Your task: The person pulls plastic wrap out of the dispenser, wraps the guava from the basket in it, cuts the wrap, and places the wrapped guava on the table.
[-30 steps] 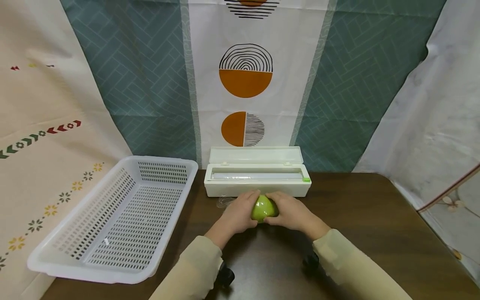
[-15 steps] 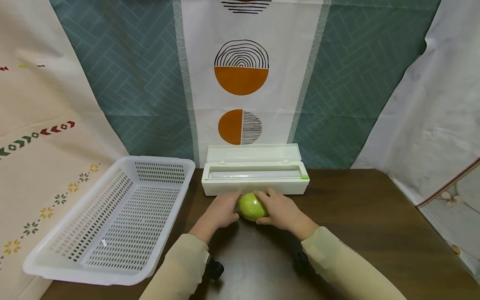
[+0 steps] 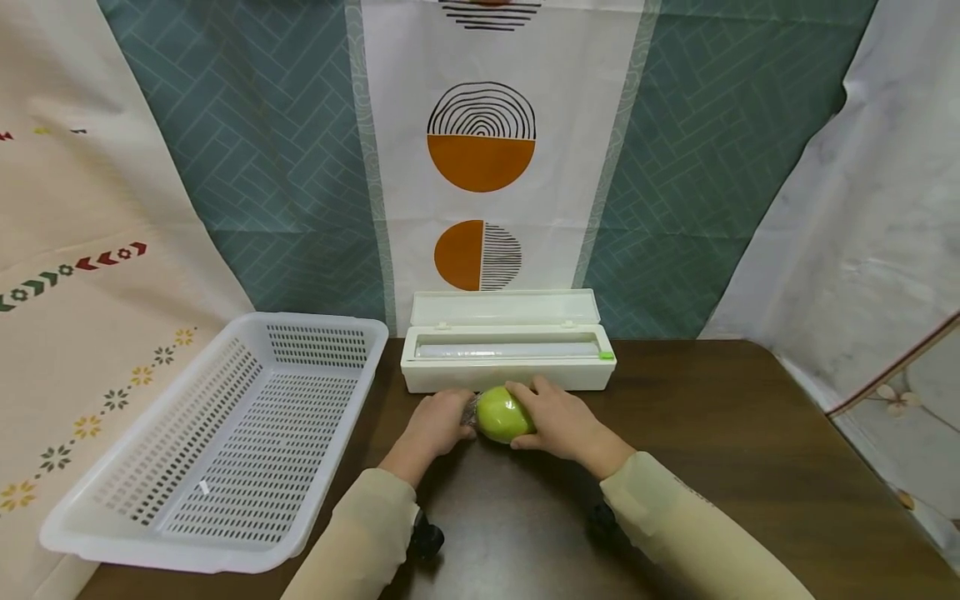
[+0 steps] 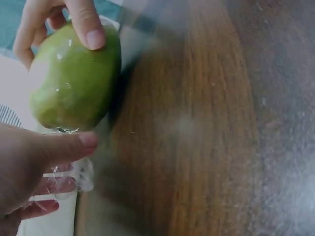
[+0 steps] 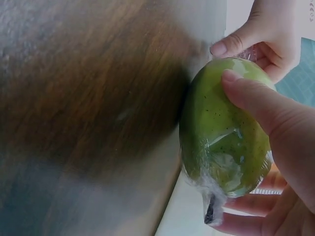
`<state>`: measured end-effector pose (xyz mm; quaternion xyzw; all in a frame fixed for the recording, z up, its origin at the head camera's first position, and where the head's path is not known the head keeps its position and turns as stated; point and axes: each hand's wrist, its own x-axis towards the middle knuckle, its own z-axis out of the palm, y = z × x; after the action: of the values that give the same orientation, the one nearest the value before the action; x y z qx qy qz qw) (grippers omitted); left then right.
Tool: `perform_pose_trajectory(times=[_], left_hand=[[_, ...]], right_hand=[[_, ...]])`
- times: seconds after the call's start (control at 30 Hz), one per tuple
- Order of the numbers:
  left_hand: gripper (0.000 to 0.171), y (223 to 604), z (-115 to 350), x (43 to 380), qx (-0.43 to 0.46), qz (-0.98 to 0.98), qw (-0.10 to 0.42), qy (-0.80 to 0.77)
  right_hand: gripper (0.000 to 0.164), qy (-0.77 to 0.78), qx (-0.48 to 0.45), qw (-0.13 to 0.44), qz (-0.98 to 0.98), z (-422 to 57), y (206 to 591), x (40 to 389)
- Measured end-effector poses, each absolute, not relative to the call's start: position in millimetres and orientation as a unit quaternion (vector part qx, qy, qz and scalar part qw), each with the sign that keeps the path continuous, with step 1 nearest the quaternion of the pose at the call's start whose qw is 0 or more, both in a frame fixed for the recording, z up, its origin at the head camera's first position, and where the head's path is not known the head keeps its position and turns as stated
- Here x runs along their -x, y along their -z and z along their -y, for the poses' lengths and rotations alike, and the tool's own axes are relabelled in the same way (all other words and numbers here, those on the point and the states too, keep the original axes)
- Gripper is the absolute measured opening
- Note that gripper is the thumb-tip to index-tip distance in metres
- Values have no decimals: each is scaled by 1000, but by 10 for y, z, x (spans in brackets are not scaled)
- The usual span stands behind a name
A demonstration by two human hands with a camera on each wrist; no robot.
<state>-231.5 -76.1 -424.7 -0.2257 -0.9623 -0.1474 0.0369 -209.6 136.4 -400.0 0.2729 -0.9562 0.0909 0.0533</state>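
A green mango (image 3: 503, 415) wrapped in clear plastic film is held just above the dark table, in front of the film box. My right hand (image 3: 562, 419) grips it from the right, thumb on the near side. A twisted tail of film (image 5: 212, 209) sticks out at its right end. At the other end my left hand (image 3: 437, 422) pinches the gathered plastic wrap (image 4: 81, 174). In the left wrist view the thumb lies over that film, with the other fingers partly behind it. Those fingertips are hidden in the head view.
A white cling film box (image 3: 510, 375) stands behind the hands, its lid (image 3: 506, 308) raised and a film roll (image 3: 506, 350) inside. To the left is a white perforated basket (image 3: 300, 500) with a small white scrap (image 3: 203, 487) in it. Patterned cloths hang around the wooden table (image 3: 712, 417).
The mango has shifted left, and the left hand has moved off its side onto the film at its left end. The right hand has kept its grip. The view has shifted slightly.
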Motion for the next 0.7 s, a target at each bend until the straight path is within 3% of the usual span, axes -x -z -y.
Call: perform_pose_trajectory(times=[0.13, 0.2, 0.7], left_hand=[[12, 4276, 734, 2308, 238, 960, 52, 136], [8, 4290, 721, 2307, 241, 959, 55, 138], [18, 4320, 705, 2271, 249, 955, 37, 157]], right_hand=[[81, -89, -269, 42, 958, -1367, 4018, 2114], [81, -90, -267, 37, 959, -1368, 4020, 2118], [83, -85, -268, 29, 959, -1380, 4001, 2133]])
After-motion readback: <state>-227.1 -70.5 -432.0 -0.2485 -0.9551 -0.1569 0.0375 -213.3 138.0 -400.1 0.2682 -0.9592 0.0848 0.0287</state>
